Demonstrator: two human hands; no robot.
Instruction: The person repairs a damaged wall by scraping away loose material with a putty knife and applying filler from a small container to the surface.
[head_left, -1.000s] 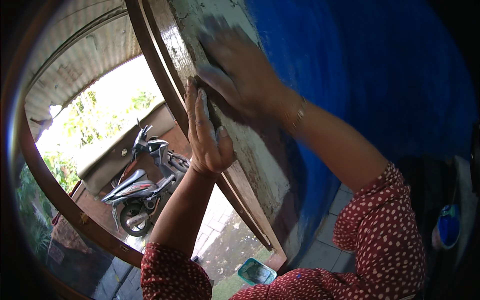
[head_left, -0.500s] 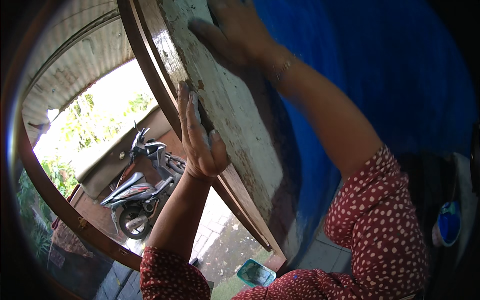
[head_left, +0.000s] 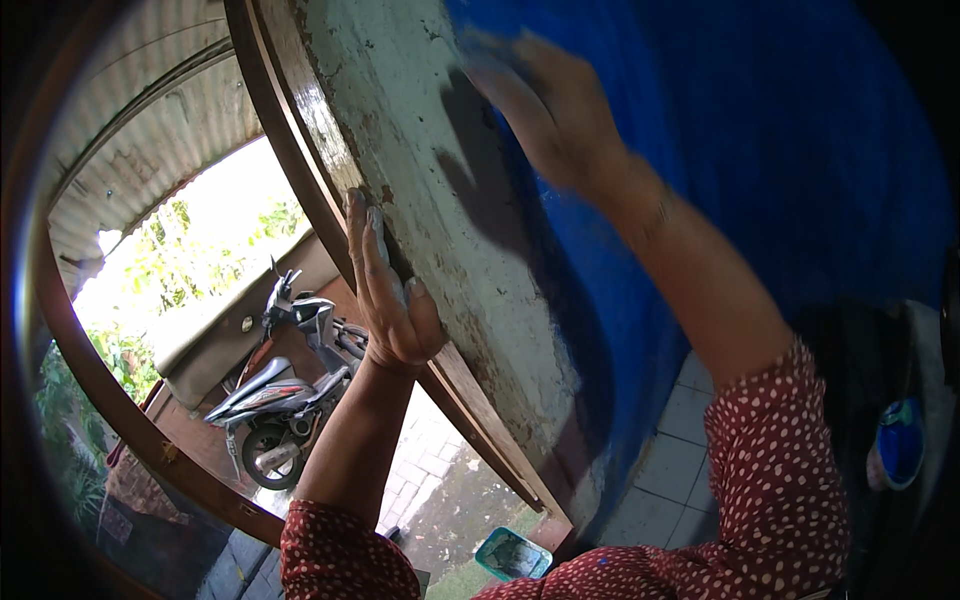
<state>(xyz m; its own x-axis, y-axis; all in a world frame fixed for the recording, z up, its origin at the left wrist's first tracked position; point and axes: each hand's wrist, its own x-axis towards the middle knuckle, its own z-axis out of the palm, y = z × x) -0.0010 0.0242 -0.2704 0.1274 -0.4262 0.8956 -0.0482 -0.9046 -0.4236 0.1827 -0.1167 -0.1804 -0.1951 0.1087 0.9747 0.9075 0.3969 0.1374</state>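
Observation:
My left hand [head_left: 395,310] lies with stretched fingers against the wooden door frame [head_left: 325,120]; whitish smears cover its fingers. Up and to the right, my right hand [head_left: 565,115] is blurred by motion, its thumb apart from the fingers and nothing visible in it. It is in front of the border between the pale, patchy wall strip [head_left: 400,120] and the blue-painted wall [head_left: 640,90]. Its shadow falls on the pale strip. Brown chipped spots show on that strip near the frame.
Below, a teal-rimmed tub [head_left: 512,555] with greyish contents stands near the frame's foot. A container of blue paint [head_left: 900,445] is at the far right. Grey floor tiles [head_left: 670,465] run along the wall. Through the opening, a motorcycle [head_left: 285,395] stands outside under a corrugated roof [head_left: 150,110].
My right hand has moved right and slightly down, from the pale strip toward the blue wall. My left hand stays on the frame. The view has shifted slightly.

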